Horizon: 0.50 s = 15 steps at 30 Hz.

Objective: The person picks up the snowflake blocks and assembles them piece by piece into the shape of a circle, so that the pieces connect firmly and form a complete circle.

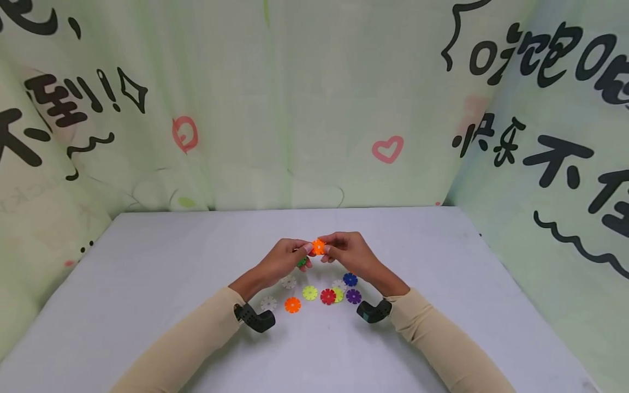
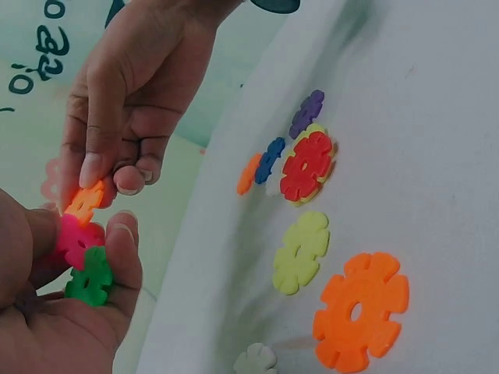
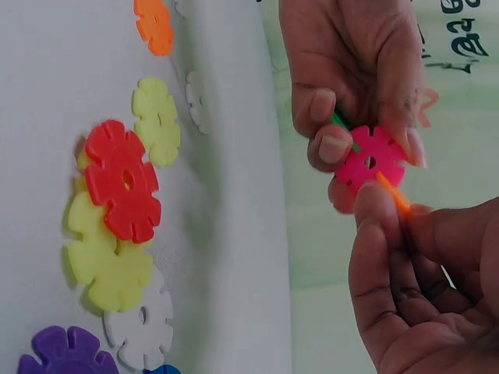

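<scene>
One notched pink disc (image 3: 380, 155), a green disc (image 2: 90, 276) attached, meets an orange disc (image 2: 90, 201), left hand (image 1: 281, 260) pinching pink, right hand (image 1: 352, 252) orange.

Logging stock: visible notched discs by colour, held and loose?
Orange discs: 3
White discs: 3
Yellow discs: at least 2 (overlap)
Red disc: 1
Blue disc: 1
Purple disc: 1
Pink disc: 1
Green disc: 1
Total: at least 13

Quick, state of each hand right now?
Left hand: closed, holding the pink piece and green piece.
Right hand: closed, pinching an orange piece.
</scene>
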Tool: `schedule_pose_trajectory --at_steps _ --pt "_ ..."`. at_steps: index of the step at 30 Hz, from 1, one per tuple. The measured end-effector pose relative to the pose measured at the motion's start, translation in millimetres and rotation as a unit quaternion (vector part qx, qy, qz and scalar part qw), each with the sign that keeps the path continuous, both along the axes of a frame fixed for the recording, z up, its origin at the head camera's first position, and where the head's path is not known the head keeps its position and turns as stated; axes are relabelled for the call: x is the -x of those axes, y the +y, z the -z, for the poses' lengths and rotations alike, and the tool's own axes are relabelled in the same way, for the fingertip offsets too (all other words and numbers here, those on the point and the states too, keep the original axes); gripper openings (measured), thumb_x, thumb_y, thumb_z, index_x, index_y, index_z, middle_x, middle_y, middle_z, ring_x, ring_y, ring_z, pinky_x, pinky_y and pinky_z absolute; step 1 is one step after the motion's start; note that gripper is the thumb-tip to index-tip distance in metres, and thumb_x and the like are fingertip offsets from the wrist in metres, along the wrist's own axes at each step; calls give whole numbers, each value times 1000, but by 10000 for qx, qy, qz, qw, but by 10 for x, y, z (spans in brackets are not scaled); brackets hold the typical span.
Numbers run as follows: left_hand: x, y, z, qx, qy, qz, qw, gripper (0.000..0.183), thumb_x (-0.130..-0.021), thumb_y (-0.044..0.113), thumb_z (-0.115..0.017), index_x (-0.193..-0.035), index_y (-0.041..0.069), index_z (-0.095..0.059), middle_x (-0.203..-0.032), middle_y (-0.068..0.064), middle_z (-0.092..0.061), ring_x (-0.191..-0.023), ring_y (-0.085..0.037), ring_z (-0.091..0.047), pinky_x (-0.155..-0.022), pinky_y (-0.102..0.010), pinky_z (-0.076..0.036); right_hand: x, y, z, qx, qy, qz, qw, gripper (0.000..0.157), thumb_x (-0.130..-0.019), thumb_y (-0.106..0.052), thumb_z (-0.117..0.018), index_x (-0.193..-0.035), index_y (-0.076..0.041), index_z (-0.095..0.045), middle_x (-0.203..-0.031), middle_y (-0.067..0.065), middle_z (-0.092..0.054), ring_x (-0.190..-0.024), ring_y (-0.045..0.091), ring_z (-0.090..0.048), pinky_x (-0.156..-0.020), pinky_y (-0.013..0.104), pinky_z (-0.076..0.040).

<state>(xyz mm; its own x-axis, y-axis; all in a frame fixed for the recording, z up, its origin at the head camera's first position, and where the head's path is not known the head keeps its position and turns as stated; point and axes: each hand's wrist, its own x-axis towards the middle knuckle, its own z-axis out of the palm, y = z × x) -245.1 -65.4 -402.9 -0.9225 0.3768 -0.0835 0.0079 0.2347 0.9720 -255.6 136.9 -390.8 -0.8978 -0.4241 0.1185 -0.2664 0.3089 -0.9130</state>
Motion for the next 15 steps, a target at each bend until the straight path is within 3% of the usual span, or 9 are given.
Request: schedule_pose_trajectory --at_steps 5,9,15 --pt "-15 -31 -13 169 5 158 9997 34 -103 21 -50 -125 -2 -61 -95 -16 -65 -86 -28 -60 -83 -33 -49 -62 -62 -23 -254 181 101 9995 24 -95 2 -59 -117 8 -64 -96 14 -71 -80 36 -68 -74 30 -56" --pt "-37 -58 -59 329 -121 354 9988 35 -103 23 -50 -129 2 -60 -100 -17 -66 -87 -26 -62 -89 -36 -49 -100 -67 -44 -377 221 160 9989 24 -95 2 -59 -118 7 -65 -94 13 -70 -82 40 -67 -74 30 -56" --pt "-26 -91 -101 202 -247 528 9981 29 -101 20 -55 -120 0 -63 -106 -20 -66 -76 -24 -67 -80 -34 -55 -138 -55 -52 -344 91 218 9991 30 -96 -2 -59 -125 5 -61 -94 14 -69 -83 37 -68 -76 33 -56"
